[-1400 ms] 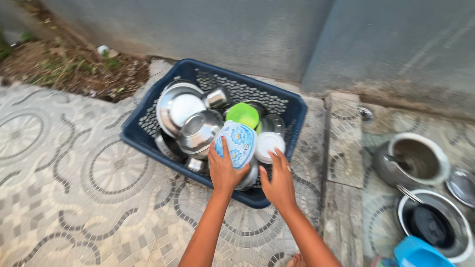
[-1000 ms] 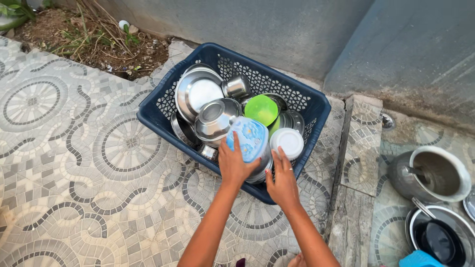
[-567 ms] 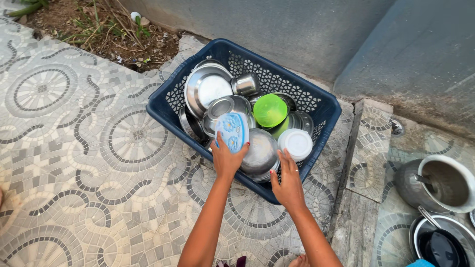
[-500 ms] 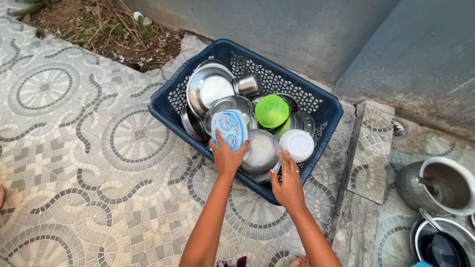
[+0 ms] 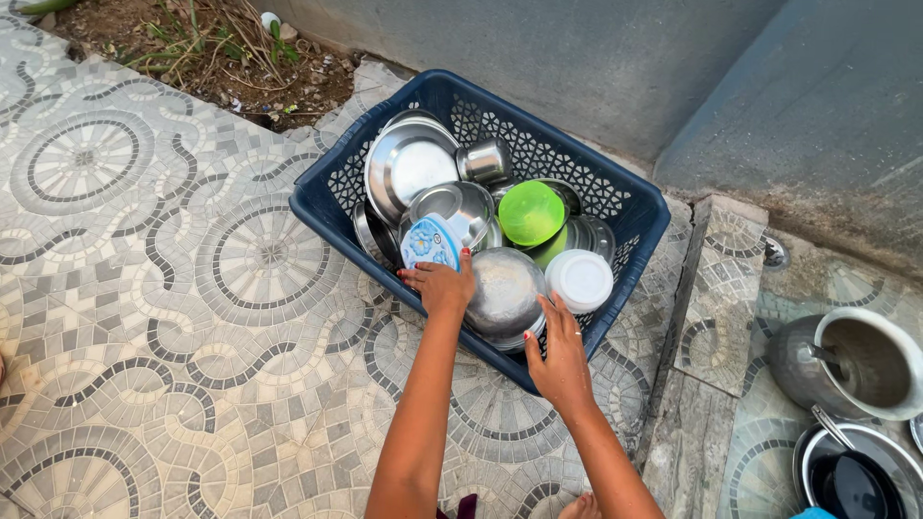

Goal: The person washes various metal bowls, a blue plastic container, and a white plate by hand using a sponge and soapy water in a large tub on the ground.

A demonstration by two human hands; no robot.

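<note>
A dark blue plastic basket (image 5: 636, 204) stands on the patterned tile floor, full of steel dishes. My left hand (image 5: 442, 286) grips a blue flowered plastic lid (image 5: 429, 244), pressed down between a steel bowl (image 5: 452, 205) and the basket's near wall. My right hand (image 5: 558, 358) rests with spread fingers on the basket's near rim, just below a white round lid (image 5: 578, 280). An upturned steel pot (image 5: 504, 291) lies between my hands. A green bowl (image 5: 529, 211) sits in the middle, a steel plate (image 5: 409, 165) at the back left.
A grey wall (image 5: 596, 58) runs behind the basket. Dirt with dry plants (image 5: 207, 48) lies at the upper left. To the right, past a tiled step (image 5: 716, 288), stand a steel pot with murky water (image 5: 851, 360) and a pan with a dark ladle (image 5: 851, 471).
My left hand has moved the flowered lid leftward off the upturned pot and lowered it into the basket's near left side. My right hand has stayed on the rim.
</note>
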